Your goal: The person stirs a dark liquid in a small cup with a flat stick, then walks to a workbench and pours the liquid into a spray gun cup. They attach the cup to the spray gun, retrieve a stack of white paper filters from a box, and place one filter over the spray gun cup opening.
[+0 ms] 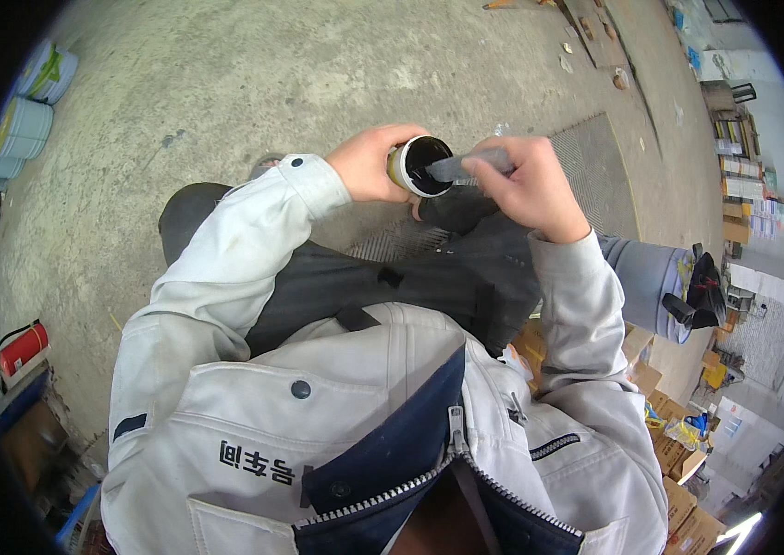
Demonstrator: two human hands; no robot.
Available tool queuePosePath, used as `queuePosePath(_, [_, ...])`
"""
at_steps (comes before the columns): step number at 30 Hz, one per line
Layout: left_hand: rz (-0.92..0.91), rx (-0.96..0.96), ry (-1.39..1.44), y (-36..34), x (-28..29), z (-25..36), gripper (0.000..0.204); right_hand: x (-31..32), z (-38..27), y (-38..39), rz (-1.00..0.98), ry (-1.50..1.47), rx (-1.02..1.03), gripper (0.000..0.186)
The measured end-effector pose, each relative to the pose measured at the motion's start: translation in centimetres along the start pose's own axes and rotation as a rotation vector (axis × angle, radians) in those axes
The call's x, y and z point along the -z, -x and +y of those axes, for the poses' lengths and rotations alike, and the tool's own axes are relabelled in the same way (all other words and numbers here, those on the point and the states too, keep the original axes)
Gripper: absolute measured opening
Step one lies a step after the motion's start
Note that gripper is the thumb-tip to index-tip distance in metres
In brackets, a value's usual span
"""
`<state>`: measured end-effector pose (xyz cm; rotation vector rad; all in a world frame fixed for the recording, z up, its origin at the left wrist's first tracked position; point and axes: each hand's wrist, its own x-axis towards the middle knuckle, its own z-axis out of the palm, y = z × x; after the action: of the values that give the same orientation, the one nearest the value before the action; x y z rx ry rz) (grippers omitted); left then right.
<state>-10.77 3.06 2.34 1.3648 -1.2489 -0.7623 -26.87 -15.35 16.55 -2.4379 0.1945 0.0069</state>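
both hands were up in front of the person, close to each other but not touching, each one busy with its own thing. left hand [369, 165] was wrapped around the side of a small tub [398, 168], fingers curled round it, so yeah, clamped on that one. the tub sat in that grip above the person's lap, white rim, yellowish outside, mouth tipped toward the camera and a bit to the right. inside it was some really dark stuff [422, 153], couldn't tell what exactly.

right hand [530, 185] was closed on a flat grey tool [452, 169], thumb side toward the tub, and the tip of the tool poked in over the rim. hard to tell how deep it went.

under all that were dark grey trousers [318, 291], legs bent, and the pale jacket [253, 398] took up most of the lower part of the view. past the knees was a rough concrete floor [225, 83] with a patch of ridged lines [600, 171] off to the right. just beside the right sleeve stood a blue-grey bucket [632, 277] with something black [706, 291] on its rim. a red fire extinguisher [22, 350] was way off left.
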Motion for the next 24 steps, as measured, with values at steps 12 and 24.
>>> queuePosePath(12, [-0.126, -0.022, 0.033, -0.1, 0.4, 0.9, 0.072, 2.1, -1.8, 0.0, 0.009, 0.293, 0.530, 0.010])
queuePosePath(24, [-0.052, 0.016, 0.115, 0.0, 0.0, 0.6, 0.071, 0.2, -2.0, 0.3, 0.197, 0.133, 0.203, 0.015])
